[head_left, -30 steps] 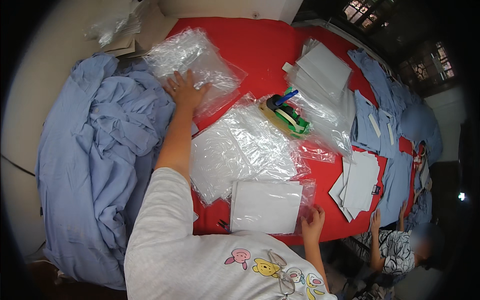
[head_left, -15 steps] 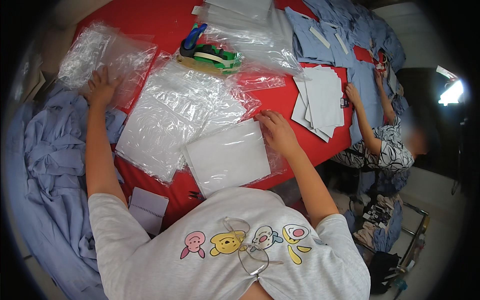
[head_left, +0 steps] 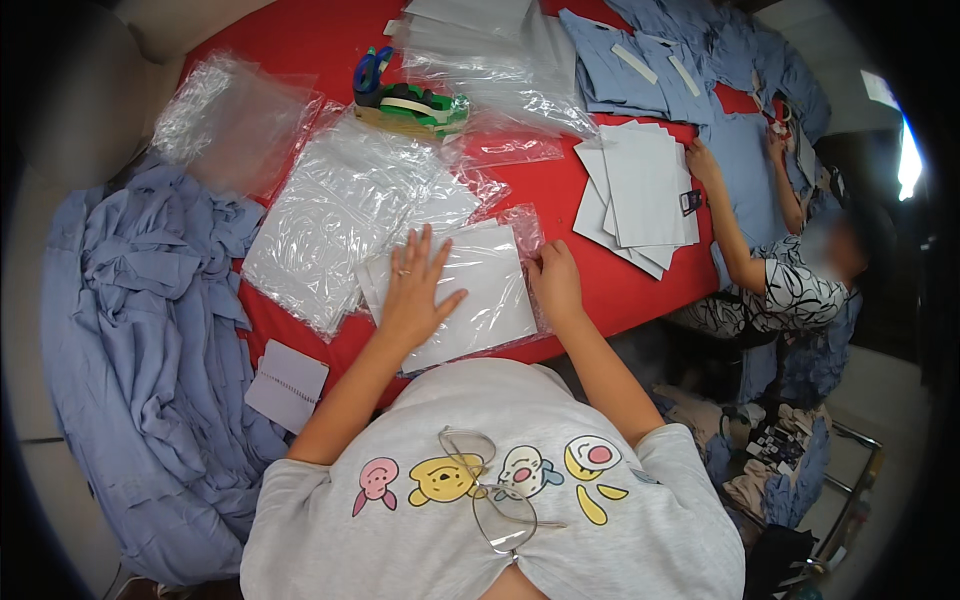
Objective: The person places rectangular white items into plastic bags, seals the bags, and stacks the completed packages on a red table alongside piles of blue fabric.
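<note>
Just in front of me lies a transparent plastic bag (head_left: 526,224) with a white rectangular sheet or board (head_left: 490,300) inside. My left hand (head_left: 415,295) is open, palm down on the bag's left part, with fingers spread and a ring on one of them. At the bag's right edge, my right hand (head_left: 556,285) has its fingers curled, pinching the loose plastic. Beside my left hand is a pile of filled transparent bags (head_left: 320,230), wrinkled and shiny. Farther left sits a stack of flat transparent bags (head_left: 235,125).
A green tape dispenser (head_left: 415,108) stands behind the pile. White boards (head_left: 640,185) are stacked at right, near a co-worker's hand (head_left: 704,162). Blue garments (head_left: 615,65) lie at the far right; blue cloth (head_left: 140,350) hangs at left. A spiral notebook (head_left: 287,385) lies near my left forearm.
My left hand has moved right, from the flat bag stack onto the bag before me. My right hand has shifted slightly, its fingers now more curled at the bag's edge.
</note>
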The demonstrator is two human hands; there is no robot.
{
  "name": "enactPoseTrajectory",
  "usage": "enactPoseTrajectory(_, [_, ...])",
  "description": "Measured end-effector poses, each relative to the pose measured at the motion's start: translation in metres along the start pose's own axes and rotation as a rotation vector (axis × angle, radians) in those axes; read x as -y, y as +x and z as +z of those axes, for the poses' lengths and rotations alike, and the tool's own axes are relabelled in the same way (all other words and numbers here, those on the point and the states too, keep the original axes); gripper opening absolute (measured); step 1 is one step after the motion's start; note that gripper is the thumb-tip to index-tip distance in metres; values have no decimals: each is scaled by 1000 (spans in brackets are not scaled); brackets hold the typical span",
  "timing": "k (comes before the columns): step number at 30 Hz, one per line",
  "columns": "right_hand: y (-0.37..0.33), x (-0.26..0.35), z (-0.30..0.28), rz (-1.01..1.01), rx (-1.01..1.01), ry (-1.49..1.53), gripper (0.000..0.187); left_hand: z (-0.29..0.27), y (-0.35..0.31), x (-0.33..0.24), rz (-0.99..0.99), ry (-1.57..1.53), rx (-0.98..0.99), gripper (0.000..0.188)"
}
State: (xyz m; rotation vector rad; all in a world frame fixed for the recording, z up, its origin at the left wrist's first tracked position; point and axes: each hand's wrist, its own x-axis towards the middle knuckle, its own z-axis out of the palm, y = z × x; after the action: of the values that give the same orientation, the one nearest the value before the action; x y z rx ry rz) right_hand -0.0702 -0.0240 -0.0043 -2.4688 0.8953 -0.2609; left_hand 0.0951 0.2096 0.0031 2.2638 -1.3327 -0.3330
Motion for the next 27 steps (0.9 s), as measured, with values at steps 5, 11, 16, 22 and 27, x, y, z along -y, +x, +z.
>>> enactPoseTrajectory(5, [-3, -15, -3, -3, -77, 190, 10, 59, -23, -28, 16, 201, -19, 90])
enactPoseTrajectory(11, [-10, -50, -26, 154, -165, 334, 9, 53, -23, -32, 24, 210, 24, 92])
enactPoseTrajectory(16, [-5, -111, -56, 218, -31, 433, 10, 57, -19, -36, 60, 224, 13, 93])
enactPoseTrajectory(22, [-27, -32, -77, -611, -58, 32, 21, 56, -24, -37, 45, 249, 2, 93])
enactPoseTrajectory(27, [-42, -61, -74, -854, 461, -295, 9, 58, -23, -39, 67, 266, -10, 93])
